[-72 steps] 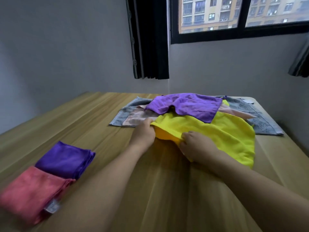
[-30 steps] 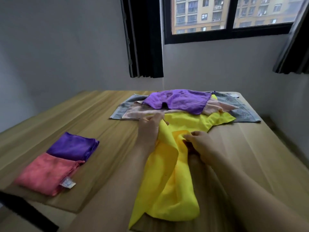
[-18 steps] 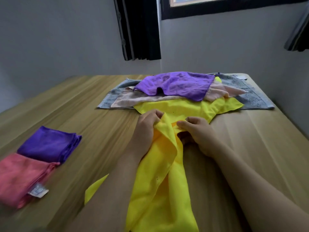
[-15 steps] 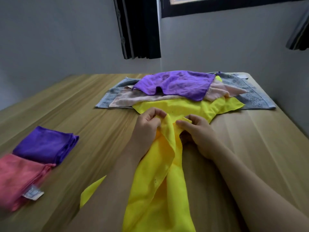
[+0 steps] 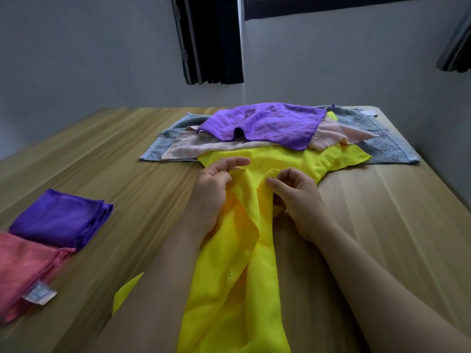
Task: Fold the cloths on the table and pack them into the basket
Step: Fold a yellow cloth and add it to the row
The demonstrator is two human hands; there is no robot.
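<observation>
A yellow cloth hangs bunched from the table middle toward me. My left hand pinches its upper edge, and my right hand pinches the edge a little to the right. Behind them a second yellow cloth lies flat under a pile: a purple cloth, a pale pink cloth and a grey towel. At the left sit a folded purple cloth and a folded pink cloth with a white label. No basket is in view.
The wooden table runs to grey walls behind and to the right. A black curtain hangs at the back beside a window frame. Another dark curtain shows at the upper right.
The yellow cloth was pulled off the pile toward me and now hangs in a long bunch. Both hands moved up to its top edge and have spread slightly apart. The view tilted down.
</observation>
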